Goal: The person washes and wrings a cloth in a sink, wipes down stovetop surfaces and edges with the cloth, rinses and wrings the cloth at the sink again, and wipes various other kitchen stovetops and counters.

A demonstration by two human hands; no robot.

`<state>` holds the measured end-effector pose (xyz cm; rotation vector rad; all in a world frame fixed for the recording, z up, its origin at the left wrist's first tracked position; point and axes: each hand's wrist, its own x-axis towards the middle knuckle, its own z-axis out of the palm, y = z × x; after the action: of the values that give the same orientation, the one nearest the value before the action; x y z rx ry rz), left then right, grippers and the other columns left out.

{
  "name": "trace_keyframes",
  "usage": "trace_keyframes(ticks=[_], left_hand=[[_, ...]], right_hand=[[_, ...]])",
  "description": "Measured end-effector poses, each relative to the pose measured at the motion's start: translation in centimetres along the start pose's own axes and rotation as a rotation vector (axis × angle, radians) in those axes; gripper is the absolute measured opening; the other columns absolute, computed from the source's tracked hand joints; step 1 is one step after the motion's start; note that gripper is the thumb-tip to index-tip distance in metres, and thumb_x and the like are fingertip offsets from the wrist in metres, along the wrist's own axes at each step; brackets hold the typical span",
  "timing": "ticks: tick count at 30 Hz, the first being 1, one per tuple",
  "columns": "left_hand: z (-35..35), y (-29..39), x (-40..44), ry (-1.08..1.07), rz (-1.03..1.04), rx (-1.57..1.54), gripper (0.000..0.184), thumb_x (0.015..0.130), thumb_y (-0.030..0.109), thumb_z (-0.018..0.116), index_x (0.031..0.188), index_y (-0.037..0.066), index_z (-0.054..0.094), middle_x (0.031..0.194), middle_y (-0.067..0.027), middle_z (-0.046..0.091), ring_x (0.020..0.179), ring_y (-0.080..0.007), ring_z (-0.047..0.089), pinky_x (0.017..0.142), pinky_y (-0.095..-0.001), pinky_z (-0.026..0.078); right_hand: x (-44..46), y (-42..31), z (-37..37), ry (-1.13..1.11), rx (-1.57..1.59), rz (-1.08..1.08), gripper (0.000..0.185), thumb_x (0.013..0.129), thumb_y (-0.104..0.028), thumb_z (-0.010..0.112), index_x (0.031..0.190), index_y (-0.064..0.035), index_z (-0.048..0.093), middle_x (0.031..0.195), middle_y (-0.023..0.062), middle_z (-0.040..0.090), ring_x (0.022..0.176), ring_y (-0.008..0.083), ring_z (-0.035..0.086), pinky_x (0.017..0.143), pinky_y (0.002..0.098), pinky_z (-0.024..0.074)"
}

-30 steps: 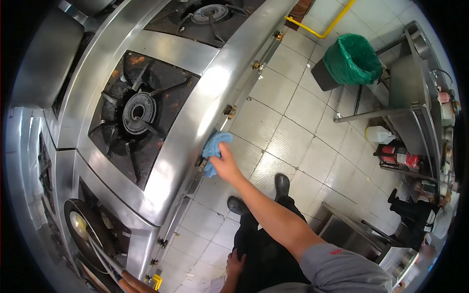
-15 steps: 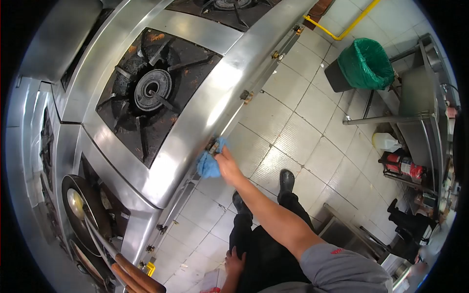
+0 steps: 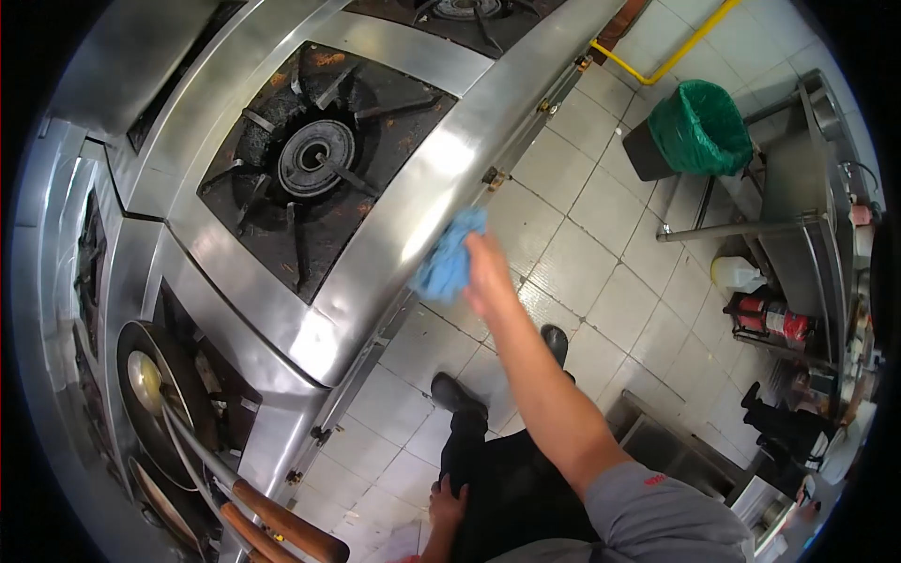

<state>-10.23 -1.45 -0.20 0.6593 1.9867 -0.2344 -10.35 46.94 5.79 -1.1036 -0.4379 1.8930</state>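
Note:
A crumpled blue cloth is gripped in my right hand, which is a little blurred by motion. The cloth lies against the rounded steel front edge of the stove and hides part of the rail of burner knobs below it. My left hand rests on my left thigh, its fingers laid over the dark trousers and holding nothing. A cast-iron burner sits in the stove top beyond the cloth.
At lower left, pans and long-handled utensils with wooden handles rest on the stove. A bin with a green liner stands on the tiled floor. Steel shelving runs along the right. A yellow pipe crosses the top right.
My right hand has moved the cloth from the knob rail up and to the right, onto the stove's front edge. My left hand stays on my thigh. The view has shifted slightly.

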Motion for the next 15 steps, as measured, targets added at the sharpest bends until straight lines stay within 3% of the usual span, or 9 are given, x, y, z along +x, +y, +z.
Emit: trace_keyframes(ticks=[3,6,8,10,12,14,15], left_hand=[[-0.2,-1.4,0.6,0.006,0.025,0.015,0.066,0.086,0.051,0.054,0.137,0.013,0.039,0.134,-0.022,0.042,0.119,-0.0399,0.046,0.096,-0.0492,0.041],[-1.2,-2.0,1.0,0.01,0.05,0.037,0.065,0.086,0.051,0.053,0.136,0.013,0.039,0.134,-0.0229,0.042,0.117,-0.0405,0.048,0.094,-0.0492,0.043],[-1.9,-2.0,1.5,0.008,0.064,0.061,0.065,0.086,0.051,0.053,0.136,0.012,0.04,0.134,-0.023,0.042,0.117,-0.0408,0.048,0.094,-0.0492,0.043],[-2.4,-2.3,1.7,-0.009,0.091,0.088,0.064,0.087,0.051,0.052,0.136,0.012,0.04,0.134,-0.023,0.042,0.116,-0.041,0.049,0.094,-0.0492,0.043],[-2.3,-2.8,2.0,-0.017,0.11,0.122,0.064,0.087,0.051,0.052,0.136,0.012,0.039,0.134,-0.023,0.042,0.116,-0.0411,0.049,0.094,-0.0493,0.043],[-2.2,-2.7,2.1,-0.021,0.136,0.147,0.065,0.087,0.051,0.052,0.136,0.012,0.039,0.134,-0.0231,0.042,0.115,-0.0413,0.049,0.094,-0.0493,0.043],[-2.1,-2.5,2.1,-0.049,0.126,0.151,0.065,0.087,0.052,0.052,0.137,0.012,0.039,0.134,-0.0229,0.042,0.116,-0.041,0.048,0.094,-0.0492,0.043]], right_hand=[[4.6,0.4,-3.0,0.078,0.072,0.004,0.029,0.09,-0.015,0.043,0.117,-0.0058,0.047,0.093,0.0079,0.059,0.083,0.0193,0.06,0.07,0.0364,0.0545],[7.9,5.2,-6.9,0.032,0.006,0.07,0.035,0.09,-0.016,0.043,0.123,-0.0047,0.043,0.09,0.0084,0.059,0.078,0.0201,0.06,0.068,0.0338,0.0536],[7.5,10.1,-6.7,0.19,-0.505,-0.093,0.042,0.089,-0.013,0.044,0.128,-0.0001,0.038,0.11,0.0152,0.055,0.096,0.0279,0.056,0.086,0.0385,0.0485],[6.9,18.3,-7.3,0.21,-0.541,-0.173,0.049,0.087,-0.014,0.049,0.13,0.0044,0.035,0.12,0.0213,0.052,0.102,0.033,0.055,0.093,0.04,0.0428],[1.1,19.5,-4.7,0.139,-0.743,-0.198,0.053,0.083,-0.014,0.055,0.129,0.0058,0.036,0.124,0.0263,0.049,0.11,0.0363,0.052,0.091,0.0441,0.0417],[-1.9,24.1,-5.0,-0.022,-0.967,-0.432,0.055,0.078,-0.011,0.06,0.126,0.005,0.039,0.117,0.0268,0.051,0.107,0.0378,0.052,0.084,0.0449,0.0438],[-3.5,24.1,-5.0,-0.234,-0.994,-0.251,0.054,0.077,-0.01,0.061,0.125,0.0039,0.041,0.115,0.0261,0.051,0.106,0.0384,0.052,0.085,0.0438,0.044]])
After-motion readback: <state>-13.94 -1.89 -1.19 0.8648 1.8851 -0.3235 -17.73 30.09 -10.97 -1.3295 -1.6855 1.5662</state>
